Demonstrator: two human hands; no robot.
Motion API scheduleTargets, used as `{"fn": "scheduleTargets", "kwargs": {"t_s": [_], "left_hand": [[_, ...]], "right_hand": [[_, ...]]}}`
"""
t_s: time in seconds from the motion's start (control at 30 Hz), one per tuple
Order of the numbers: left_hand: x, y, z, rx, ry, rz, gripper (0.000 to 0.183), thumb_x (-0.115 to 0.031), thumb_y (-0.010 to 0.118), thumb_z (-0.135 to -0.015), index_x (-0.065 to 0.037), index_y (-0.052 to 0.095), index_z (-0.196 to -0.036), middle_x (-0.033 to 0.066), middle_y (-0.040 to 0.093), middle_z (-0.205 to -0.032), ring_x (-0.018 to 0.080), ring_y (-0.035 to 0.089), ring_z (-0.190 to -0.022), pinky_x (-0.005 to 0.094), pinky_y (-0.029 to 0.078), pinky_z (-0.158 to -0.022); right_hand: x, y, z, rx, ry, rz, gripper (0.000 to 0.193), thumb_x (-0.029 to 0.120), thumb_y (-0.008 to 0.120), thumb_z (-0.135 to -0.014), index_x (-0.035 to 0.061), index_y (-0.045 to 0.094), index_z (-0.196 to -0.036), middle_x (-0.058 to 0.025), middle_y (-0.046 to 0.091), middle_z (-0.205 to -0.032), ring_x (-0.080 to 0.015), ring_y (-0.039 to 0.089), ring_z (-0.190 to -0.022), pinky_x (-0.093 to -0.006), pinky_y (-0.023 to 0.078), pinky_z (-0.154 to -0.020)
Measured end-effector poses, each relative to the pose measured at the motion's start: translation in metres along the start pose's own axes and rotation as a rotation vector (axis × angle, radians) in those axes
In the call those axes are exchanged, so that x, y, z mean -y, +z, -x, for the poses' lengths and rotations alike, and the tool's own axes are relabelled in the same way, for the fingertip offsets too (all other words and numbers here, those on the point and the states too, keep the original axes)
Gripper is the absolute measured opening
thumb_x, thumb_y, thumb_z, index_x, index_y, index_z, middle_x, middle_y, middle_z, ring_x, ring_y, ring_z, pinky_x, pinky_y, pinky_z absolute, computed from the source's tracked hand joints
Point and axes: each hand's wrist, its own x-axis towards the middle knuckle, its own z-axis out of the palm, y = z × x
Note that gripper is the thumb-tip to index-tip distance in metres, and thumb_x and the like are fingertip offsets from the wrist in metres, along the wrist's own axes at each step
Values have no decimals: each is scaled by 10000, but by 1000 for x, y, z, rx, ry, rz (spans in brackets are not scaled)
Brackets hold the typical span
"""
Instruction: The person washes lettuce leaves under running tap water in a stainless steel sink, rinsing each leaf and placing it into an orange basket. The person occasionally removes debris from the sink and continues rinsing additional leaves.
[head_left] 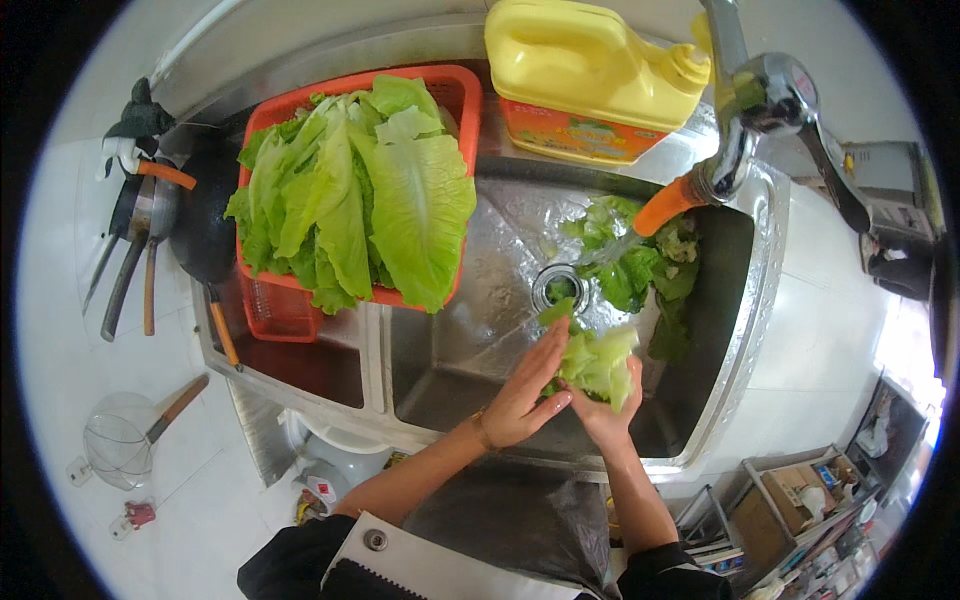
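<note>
Over the near part of the sink basin, my right hand is closed around a small head of pale green lettuce. Beside it, my left hand has straight fingers and a thumb held apart, its inner side against the lettuce's left edge. A darker green leaf shows at the left fingertips. Water runs from the tap's orange nozzle onto loose lettuce leaves at the basin's far right. The round drain lies just beyond my hands, with a bit of leaf in it.
A red basket heaped with lettuce leaves stands over the sink's left side. Behind the basin is a yellow jug. The tap juts in from the right. Pans and a wire strainer hang at left.
</note>
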Motion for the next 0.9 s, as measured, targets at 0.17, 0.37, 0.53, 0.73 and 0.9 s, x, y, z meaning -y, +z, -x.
{"fn": "scheduleTargets", "kwargs": {"t_s": [0.17, 0.37, 0.53, 0.73, 0.9], "left_hand": [[-31, -22, -15, 104, 56, 112, 738, -79, 647, -838, -51, 281, -1478, 141, 294, -1531, 278, 246, -1429, 401, 201, -1151], [-23, -12, -25, 27, 19, 182, 673, -29, 641, -843, -51, 346, -1448, 128, 350, -1503, 247, 329, -1390, 360, 257, -1134], [13, -23, -53, -117, -111, 364, 539, -85, 633, -901, -28, 414, -1391, 68, 558, -1271, 109, 505, -1128, 297, 420, -975], [53, -50, -92, -185, -280, 480, 492, -180, 613, -934, -11, 431, -1359, 50, 558, -1229, 115, 504, -1120, 293, 414, -971], [55, -56, -99, -253, -217, 552, 611, -224, 596, -946, -20, 288, -1432, 62, 459, -1331, 135, 421, -1221, 295, 362, -1025]], "right_hand": [[31, -21, -14, 260, -397, 406, 469, 145, 798, -668, 2, 597, -1066, -183, 656, -1064, -345, 651, -967, -439, 498, -906], [24, -12, -37, 288, -432, 186, 383, 127, 751, -715, 16, 616, -1057, -167, 636, -1068, -335, 616, -1022, -503, 454, -967], [3, 4, -72, 97, -377, 388, 572, 89, 839, -620, 32, 574, -1123, -154, 595, -1111, -284, 609, -991, -357, 478, -885], [11, 7, -121, 289, 339, -222, 527, -8, 761, -743, -16, 539, -1220, -92, 623, -1138, -182, 592, -1035, -329, 483, -894], [15, 0, -137, 265, 523, -554, 415, -1, 615, -858, -4, 519, -1261, -122, 615, -1200, -219, 608, -1062, -330, 488, -920]]}}
